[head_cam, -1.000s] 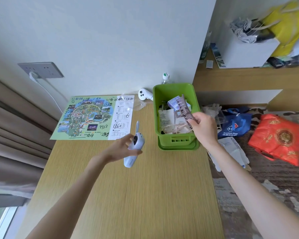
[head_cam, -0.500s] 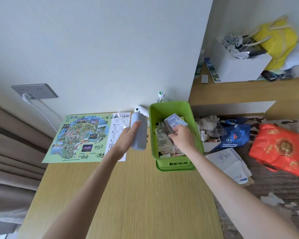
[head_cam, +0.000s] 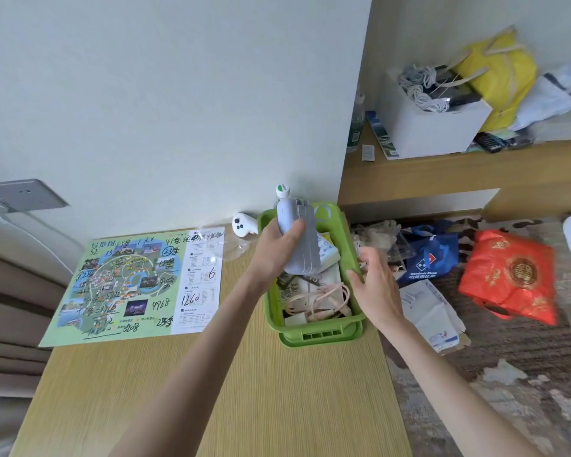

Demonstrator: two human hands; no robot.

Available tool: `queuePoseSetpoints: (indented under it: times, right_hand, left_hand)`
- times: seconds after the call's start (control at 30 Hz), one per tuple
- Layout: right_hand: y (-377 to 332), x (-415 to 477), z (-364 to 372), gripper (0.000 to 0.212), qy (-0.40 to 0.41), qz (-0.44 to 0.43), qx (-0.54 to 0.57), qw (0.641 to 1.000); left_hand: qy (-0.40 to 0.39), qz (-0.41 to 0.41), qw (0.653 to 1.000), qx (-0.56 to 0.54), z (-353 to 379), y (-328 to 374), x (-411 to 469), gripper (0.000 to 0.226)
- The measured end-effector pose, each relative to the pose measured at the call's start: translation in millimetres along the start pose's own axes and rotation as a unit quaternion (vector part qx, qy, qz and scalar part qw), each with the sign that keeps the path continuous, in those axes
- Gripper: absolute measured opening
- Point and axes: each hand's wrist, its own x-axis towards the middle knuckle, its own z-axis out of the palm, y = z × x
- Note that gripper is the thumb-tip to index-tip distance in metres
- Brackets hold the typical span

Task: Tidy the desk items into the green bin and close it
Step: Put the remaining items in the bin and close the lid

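Bin (head_cam: 320, 334) holds cables (head_cam: 323, 301) and papers (head_cam: 325, 279); my left hand (head_cam: 276, 249) grips a gadget (head_cam: 299, 239) above it, right hand (head_cam: 376, 285) loose, empty; bottle (head_cam: 282, 191) mostly hidden.

Soft, even daylight in a wide-angle view, mostly sharp.
Flat light with no source in view fills the room and gives the white wall (head_cam: 178, 94) a faint green cast. Shadows are pale and soft-edged, with a thin one under the green bin (head_cam: 320, 336) on the desk (head_cam: 277, 390). The red bag (head_cam: 508, 275) carries a mild sheen. The left hand (head_cam: 274, 249) and the white device (head_cam: 305, 255) it grips are slightly smeared. Straight lines bow toward the edges, where the curtain (head_cam: 7, 308) looks soft.
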Motion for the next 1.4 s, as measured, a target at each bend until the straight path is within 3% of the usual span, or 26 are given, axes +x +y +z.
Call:
queuePoseSetpoints:
  times: [0.13, 0.3, 0.53, 0.77, 1.03, 1.1, 1.27, 1.4]
  right_hand:
    - [6.8, -6.7, 6.8, 0.035, -0.012, -0.003, 0.024, 1.0]
    - [9.8, -6.1, 9.3, 0.032, -0.005, -0.003, 0.031, 1.0]
    - [12.8, -5.5, 12.1, 0.033, 0.002, -0.003, 0.036, 0.999]
    - [14.6, -4.9, 15.1, 0.031, 0.008, -0.003, 0.032, 0.999]
    - [13.8, -5.1, 16.0, 0.029, 0.012, -0.005, 0.039, 0.999]
    - [13.8, -5.2, 16.0, 0.029, 0.011, -0.004, 0.038, 0.999]
    - [13.7, -5.0, 15.5, 0.028, 0.007, -0.003, 0.027, 1.0]
    - [12.6, -4.8, 15.0, 0.028, 0.003, -0.005, 0.018, 1.0]
  left_hand:
    - [-0.015, -0.059, 0.996, -0.065, 20.4, -12.1, 8.7, 0.039]
    - [0.002, -0.128, 0.988, -0.081, 40.2, -36.6, 25.7, 0.038]
    - [0.122, -0.13, 0.981, 0.071, 45.0, -37.0, 51.8, 0.049]
    - [0.138, -0.167, 0.941, 0.26, 36.3, -42.1, 58.4, 0.035]
    - [0.146, -0.194, 0.961, 0.136, 35.7, -42.2, 61.1, 0.044]
    - [0.121, -0.191, 0.959, 0.172, 36.6, -42.9, 59.6, 0.05]
    - [0.065, -0.134, 0.906, 0.397, 38.4, -39.4, 52.4, 0.062]
    - [0.096, -0.022, 0.839, 0.535, 29.0, -33.3, 37.4, 0.026]
